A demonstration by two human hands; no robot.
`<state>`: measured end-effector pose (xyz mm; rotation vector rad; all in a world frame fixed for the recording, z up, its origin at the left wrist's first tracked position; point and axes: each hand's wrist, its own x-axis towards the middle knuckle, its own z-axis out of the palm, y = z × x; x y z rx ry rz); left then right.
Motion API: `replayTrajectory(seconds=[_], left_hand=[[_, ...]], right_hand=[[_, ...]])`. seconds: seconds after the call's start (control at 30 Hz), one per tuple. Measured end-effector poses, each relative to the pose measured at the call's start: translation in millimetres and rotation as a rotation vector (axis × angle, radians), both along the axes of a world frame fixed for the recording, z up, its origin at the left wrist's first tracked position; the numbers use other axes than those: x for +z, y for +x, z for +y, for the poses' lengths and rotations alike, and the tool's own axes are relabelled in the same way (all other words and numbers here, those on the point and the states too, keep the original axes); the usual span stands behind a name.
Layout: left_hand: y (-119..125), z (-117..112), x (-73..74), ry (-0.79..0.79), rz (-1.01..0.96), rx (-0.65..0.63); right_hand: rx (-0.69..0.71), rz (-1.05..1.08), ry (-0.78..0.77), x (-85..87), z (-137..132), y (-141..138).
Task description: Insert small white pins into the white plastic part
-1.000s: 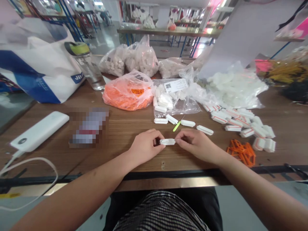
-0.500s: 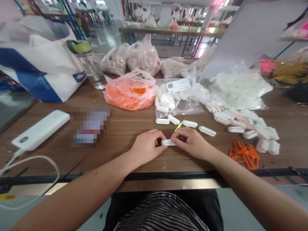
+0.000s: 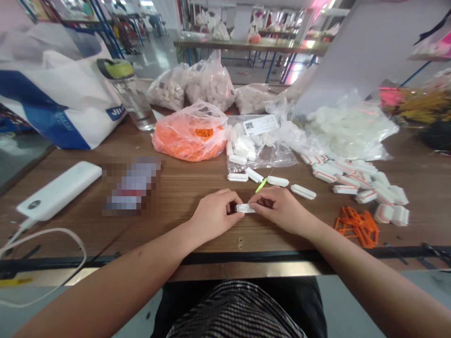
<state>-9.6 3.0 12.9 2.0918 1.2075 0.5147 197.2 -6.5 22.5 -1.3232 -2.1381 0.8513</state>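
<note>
Between my two hands is a small white plastic housing (image 3: pixel 244 208), held low over the wooden table. My left hand (image 3: pixel 217 212) pinches its left end between thumb and fingers. At its right end, the closed fingers of my right hand (image 3: pixel 278 207) cover part of it. Just beyond my hands lie several similar white housings (image 3: pixel 303 191) and a thin tool with a lime-green handle (image 3: pixel 261 184). A heap of white housings with orange edges (image 3: pixel 366 180) is off to the right, with loose orange frames (image 3: pixel 357 226) in front of it.
Behind the hands stand a bag of orange parts (image 3: pixel 190 136), an open bag of white housings (image 3: pixel 260 145) and a large bag of translucent pieces (image 3: pixel 352 126). On the left are a white power bank (image 3: pixel 59 190) with a cable, a water bottle (image 3: pixel 132 101) and a blurred-out object (image 3: pixel 132 188).
My right fingers have shifted very slightly left along the white housing. Otherwise the hands and the things on the table look the same.
</note>
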Motion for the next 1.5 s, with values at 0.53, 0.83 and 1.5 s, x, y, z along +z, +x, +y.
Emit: replayTrajectory(seconds=[0.53,0.83,1.5], left_hand=[[1,-1,0.4,-0.007,-0.012,0.021],[1,-1,3.3,-0.042,0.025,0.027],[1,1,2.5,-0.007,0.034,0.010]], right_hand=[[0.183,-0.447,0.519,9.3,-12,0],[-0.077,-0.355,0.070,16.3,-25,72],[-0.061,-0.543,0.252,-5.5,-52,84]])
